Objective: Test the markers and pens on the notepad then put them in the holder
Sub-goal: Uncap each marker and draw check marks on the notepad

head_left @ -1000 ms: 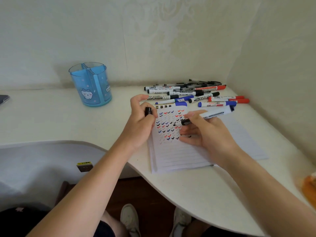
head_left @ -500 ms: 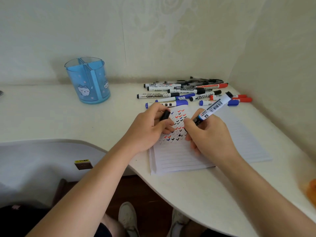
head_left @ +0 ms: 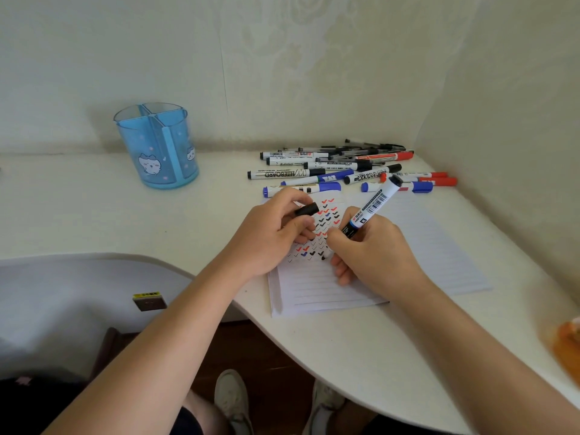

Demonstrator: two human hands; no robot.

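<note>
— Where is the marker (head_left: 373, 205) just now?

— In the right hand (head_left: 373, 249). The fingers (head_left: 342, 237) are curled round its lower end in a writing grip. Its barrel slants up and away to the right, and its tip is down at the page beside the lowest row of ticks (head_left: 309, 254).

— And the left hand (head_left: 276, 233)?

— It rests on the notepad (head_left: 423, 246), just beside the right hand. Thumb and forefinger pinch a black cap (head_left: 307, 210), and the other fingers are tucked under.

— How does the notepad lie?

— Open and flat on the counter (head_left: 78, 208), near its curved front edge. Red, blue and black ticks fill the upper left of the page.

— The rest of the pens?

— A pile of markers and pens (head_left: 345, 166) lies on the counter just past the notepad's far edge, toward the corner of the wall. Their caps are black, blue and red.

— And the holder (head_left: 157, 146)?

— Blue and see-through, split into compartments. It stands upright at the far left of the counter, well apart from the notepad.

— Anything else?

— An orange thing (head_left: 568, 343) at the right edge, too blurred to tell.
</note>
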